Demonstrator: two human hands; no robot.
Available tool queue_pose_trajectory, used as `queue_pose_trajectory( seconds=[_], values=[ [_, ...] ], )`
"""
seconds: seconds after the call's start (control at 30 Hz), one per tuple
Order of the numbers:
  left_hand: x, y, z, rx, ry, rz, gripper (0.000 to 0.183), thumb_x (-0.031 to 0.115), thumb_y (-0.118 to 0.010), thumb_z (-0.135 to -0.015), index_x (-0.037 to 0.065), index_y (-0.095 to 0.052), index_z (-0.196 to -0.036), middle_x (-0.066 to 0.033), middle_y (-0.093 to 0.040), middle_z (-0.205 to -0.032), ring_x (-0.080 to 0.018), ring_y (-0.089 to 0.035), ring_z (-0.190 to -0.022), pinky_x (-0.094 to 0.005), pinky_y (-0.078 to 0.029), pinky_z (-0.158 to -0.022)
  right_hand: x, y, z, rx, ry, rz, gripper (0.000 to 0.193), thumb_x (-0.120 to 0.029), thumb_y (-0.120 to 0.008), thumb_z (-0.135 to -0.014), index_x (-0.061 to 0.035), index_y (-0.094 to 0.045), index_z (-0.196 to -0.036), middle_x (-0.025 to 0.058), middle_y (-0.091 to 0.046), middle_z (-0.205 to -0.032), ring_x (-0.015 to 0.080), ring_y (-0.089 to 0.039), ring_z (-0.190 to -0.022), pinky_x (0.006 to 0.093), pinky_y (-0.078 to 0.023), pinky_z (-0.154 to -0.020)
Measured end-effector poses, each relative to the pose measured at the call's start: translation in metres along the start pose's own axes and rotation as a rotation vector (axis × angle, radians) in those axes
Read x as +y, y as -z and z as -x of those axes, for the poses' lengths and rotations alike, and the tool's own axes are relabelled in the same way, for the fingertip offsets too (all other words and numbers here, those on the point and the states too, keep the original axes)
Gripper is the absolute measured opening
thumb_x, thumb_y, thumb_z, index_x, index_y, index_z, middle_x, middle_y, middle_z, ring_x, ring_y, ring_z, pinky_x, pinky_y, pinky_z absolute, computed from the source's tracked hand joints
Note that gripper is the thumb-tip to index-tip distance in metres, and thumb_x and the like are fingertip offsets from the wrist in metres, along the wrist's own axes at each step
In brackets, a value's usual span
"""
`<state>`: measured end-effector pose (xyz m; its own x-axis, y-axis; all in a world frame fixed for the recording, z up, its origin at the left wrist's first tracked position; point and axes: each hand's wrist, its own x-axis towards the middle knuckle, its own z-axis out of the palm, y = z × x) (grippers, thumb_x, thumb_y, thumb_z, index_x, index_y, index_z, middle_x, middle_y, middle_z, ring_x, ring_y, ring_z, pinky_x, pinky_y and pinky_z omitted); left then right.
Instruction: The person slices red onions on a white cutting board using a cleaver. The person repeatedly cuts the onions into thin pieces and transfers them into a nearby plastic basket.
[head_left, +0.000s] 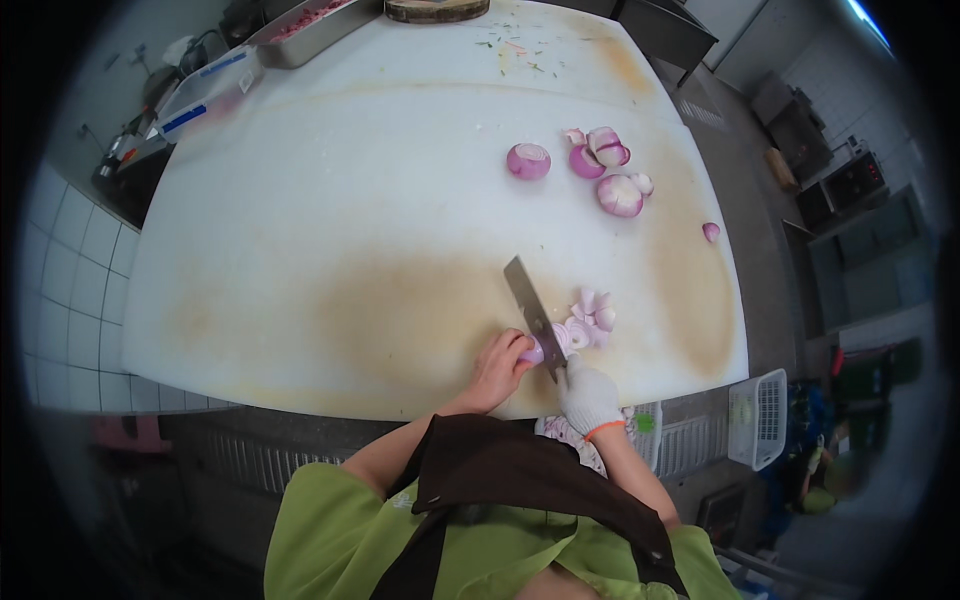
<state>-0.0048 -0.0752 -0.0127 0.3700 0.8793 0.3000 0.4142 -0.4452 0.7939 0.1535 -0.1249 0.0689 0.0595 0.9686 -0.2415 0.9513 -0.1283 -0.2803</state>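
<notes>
My right hand [592, 396], in a white glove with an orange cuff, is closed round the handle of a knife [535, 315]. Its broad blade points away to the upper left and stands against a purple onion [531, 351]. Bare, my left hand [499, 367] presses its fingers on that onion, just left of the blade. Cut onion slices and pieces [593, 312] lie to the right of the knife. Farther off are a trimmed onion [528, 161], more onion pieces [598, 152] and another peeled onion [620, 195].
A small onion piece [711, 232] lies by the right edge of the white table [330, 200]. At the far left stand a clear plastic box [210, 90] and a metal tray [318, 30] of reddish food. Below the front edge, a white basket [757, 420] stands at right.
</notes>
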Motion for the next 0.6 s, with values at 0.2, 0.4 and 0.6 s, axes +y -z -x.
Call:
queue_pose_trajectory(
  seconds=[0.2,0.4,0.6],
  values=[
    [-0.008,-0.005,0.005,0.011,-0.063,-0.027,0.034,0.004,-0.069,-0.072,0.008,-0.057,-0.103,-0.0077,-0.055,-0.104,-0.0292,-0.055,-0.095,-0.0383,-0.048,-0.077,-0.006,-0.019,-0.010,-0.085,-0.008,-0.018,0.025,-0.027,-0.049,-0.090,-0.0026,-0.053,-0.093,0.0239,-0.063,-0.075,0.0426,-0.062,-0.070,0.0531,-0.048,-0.065],
    [-0.006,-0.009,-0.002,-0.119,-0.178,-0.113,0.043,0.008,-0.069,-0.074,0.010,-0.056,-0.115,-0.0071,-0.054,-0.115,-0.0286,-0.052,-0.104,-0.0382,-0.045,-0.085,0.041,-0.031,-0.023,0.012,-0.078,-0.169,0.029,-0.029,-0.050,-0.089,-0.0005,-0.054,-0.094,0.0256,-0.063,-0.084,0.0427,-0.061,-0.080,0.0518,-0.047,-0.075],
    [-0.004,-0.012,-0.015,-0.191,-0.089,-0.240,0.043,0.009,-0.068,-0.075,0.011,-0.056,-0.117,-0.0065,-0.053,-0.116,-0.0279,-0.051,-0.105,-0.0373,-0.043,-0.087,0.026,0.012,-0.018,0.068,-0.124,-0.070,0.030,-0.029,-0.049,-0.090,0.0000,-0.055,-0.092,0.0255,-0.063,-0.082,0.0430,-0.061,-0.077,0.0518,-0.047,-0.074]
  ],
)
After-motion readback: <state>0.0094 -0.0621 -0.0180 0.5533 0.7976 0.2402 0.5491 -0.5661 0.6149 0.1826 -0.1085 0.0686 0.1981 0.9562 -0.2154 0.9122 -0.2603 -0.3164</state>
